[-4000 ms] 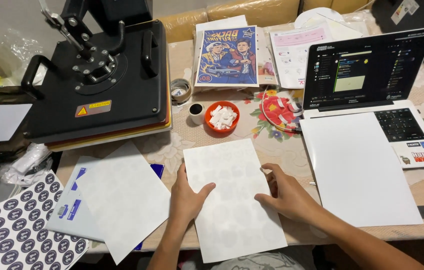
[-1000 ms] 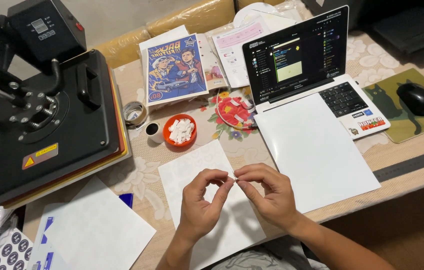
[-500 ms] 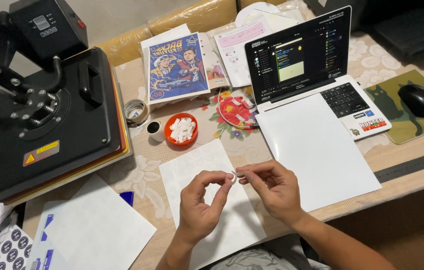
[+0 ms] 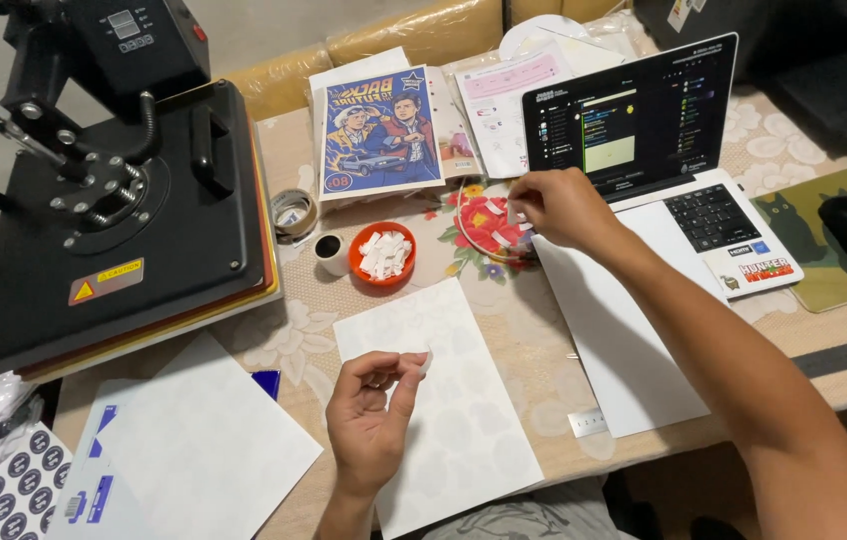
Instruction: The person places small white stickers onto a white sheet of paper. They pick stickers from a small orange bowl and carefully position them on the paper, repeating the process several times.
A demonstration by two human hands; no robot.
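While left hand (image 4: 372,420) hovers over white sticker sheet (image 4: 444,400), thumb & fingers pinched on a small white sticker (image 4: 425,362), right hand (image 4: 562,208) is stretched out w/ fingertips nipping a tiny white scrap (image 4: 514,213), just above red round dish (image 4: 489,222). Orange bowl (image 4: 384,253) w/ white bits sits left of that hand, laptop (image 4: 644,125) right behind it.
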